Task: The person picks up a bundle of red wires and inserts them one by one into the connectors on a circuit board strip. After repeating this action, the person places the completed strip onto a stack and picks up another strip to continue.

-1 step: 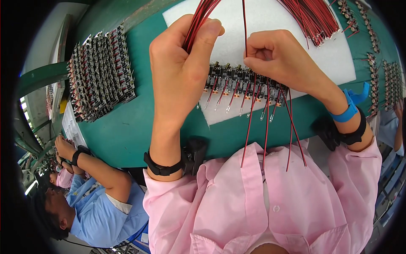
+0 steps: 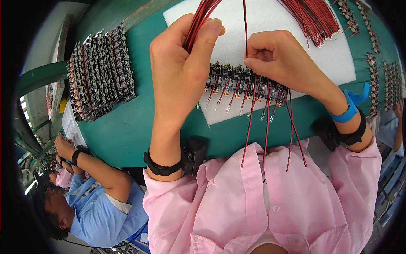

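My left hand (image 2: pixel 179 70) is closed round a bundle of thin red-and-black wires (image 2: pixel 204 17), which runs up out of view. To its right, my right hand (image 2: pixel 281 59) pinches the lower end of a single red-and-black wire (image 2: pixel 245 25) between thumb and forefinger. Just below that pinch lies a row of small black circuit boards (image 2: pixel 237 80), with clear LEDs along its near side. From the row's right half several wires (image 2: pixel 266 127) trail toward me, over the table edge and against my pink shirt. My right hand partly covers the boards there.
Under the boards is a white foam sheet (image 2: pixel 344 63) on the green tabletop (image 2: pixel 127 139). A large wire bundle (image 2: pixel 315 23) lies at the sheet's far right. Stacked board rows (image 2: pixel 101 72) stand left; more board strips (image 2: pixel 373 80) lie right. A co-worker in blue (image 2: pixel 105 216) sits at left.
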Available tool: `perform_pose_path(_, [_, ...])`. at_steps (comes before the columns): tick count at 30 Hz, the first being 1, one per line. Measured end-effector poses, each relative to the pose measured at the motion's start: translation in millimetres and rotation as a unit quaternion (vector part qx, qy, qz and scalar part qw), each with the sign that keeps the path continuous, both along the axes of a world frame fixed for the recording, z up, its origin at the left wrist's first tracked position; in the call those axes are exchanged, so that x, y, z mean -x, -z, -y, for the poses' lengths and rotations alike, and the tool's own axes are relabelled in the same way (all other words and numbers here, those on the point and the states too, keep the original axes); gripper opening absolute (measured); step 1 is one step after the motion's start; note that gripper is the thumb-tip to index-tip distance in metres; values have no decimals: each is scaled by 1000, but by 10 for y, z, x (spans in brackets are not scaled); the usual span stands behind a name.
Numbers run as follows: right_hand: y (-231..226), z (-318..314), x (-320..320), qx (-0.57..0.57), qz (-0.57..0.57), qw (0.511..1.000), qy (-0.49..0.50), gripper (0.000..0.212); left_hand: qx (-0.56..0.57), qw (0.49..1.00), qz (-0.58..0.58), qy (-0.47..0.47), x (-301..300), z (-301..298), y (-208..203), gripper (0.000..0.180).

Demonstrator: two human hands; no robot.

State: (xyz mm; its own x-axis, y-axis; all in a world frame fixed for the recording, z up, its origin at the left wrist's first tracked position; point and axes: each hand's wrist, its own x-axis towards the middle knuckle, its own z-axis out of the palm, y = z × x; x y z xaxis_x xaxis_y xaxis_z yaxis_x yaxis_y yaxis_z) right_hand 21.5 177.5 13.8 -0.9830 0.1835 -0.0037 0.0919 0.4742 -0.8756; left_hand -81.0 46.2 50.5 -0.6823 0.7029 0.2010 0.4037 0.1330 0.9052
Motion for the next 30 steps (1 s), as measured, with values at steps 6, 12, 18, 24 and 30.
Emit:
perform_pose_path(6, [-10,37,9,17,12,1000,-1,10,-17,1000,-6,0,9,5,17,20])
perform_pose_path(12, [-1,33,9,1,3,1000,1,9,-10,1000,-8,0,5,1,12,19])
perform_pose_path(18, [28,45,14,11,1,1000,6,8,-11,1000,-13,-6,4,-1,13,18])
perform_pose_path(24, [28,55,19,-20,-44,998,31,8,-14,1000,-15,-8,5,-2,23,17])
perform_pose_path(30, [25,64,12,-31,-48,998,34,8,-21,1000,-21,-1,4,-1,29,18])
